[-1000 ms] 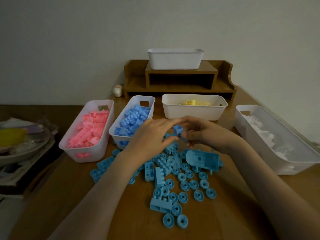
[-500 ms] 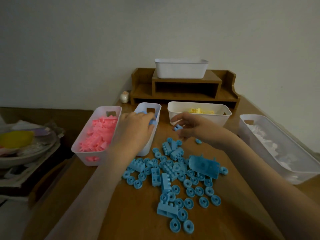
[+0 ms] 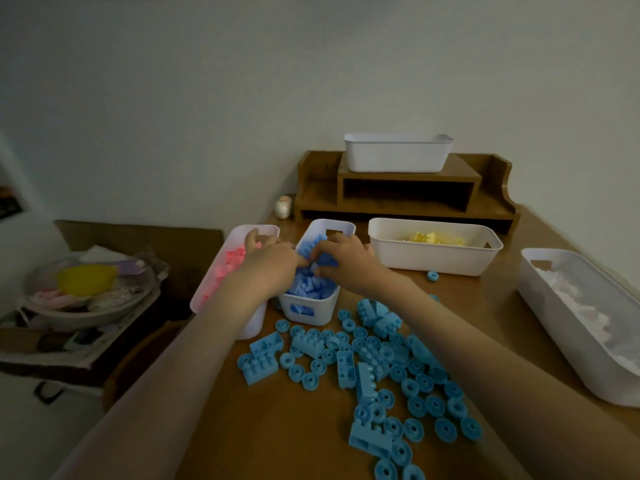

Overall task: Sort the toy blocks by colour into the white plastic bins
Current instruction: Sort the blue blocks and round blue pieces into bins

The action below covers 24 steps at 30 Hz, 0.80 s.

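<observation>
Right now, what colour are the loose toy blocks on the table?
Light blue plastic blocks; head view.

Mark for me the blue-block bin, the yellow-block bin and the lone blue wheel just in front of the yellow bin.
blue-block bin (image 3: 325, 310): head view, front wall beside the handle slot.
yellow-block bin (image 3: 429, 257): head view, middle of front wall.
lone blue wheel (image 3: 432, 276): head view, its top face.

One wide-angle camera, worn on the head, looks forward and down across the wooden table from close above its near edge, facing the far wall, which fills the upper half
</observation>
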Motion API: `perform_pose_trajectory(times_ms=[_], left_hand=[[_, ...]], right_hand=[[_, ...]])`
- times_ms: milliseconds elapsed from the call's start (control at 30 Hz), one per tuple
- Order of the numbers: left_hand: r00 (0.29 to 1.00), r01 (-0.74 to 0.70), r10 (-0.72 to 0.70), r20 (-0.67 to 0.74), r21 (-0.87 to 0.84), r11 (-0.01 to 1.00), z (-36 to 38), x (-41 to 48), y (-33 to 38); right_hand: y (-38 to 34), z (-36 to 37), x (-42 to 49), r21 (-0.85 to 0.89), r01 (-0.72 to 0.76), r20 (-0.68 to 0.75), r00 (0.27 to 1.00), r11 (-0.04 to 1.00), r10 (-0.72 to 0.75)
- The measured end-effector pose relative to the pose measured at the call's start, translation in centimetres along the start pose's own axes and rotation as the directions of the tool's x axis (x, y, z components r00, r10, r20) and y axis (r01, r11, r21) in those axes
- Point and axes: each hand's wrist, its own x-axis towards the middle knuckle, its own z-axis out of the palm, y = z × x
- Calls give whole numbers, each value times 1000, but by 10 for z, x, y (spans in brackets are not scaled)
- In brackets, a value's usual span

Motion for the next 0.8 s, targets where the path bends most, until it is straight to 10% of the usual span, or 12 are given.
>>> perform_pose_trajectory(times_ms=[533, 800], left_hand=[[991, -119, 130, 34, -233, 965, -23, -14, -10], [957, -239, 192, -217, -218, 946, 0, -75, 3]], right_hand=[[-10, -20, -16, 59, 248, 75, 965, 967, -252], [1, -5, -60, 14, 284, 92, 955, 959, -284]])
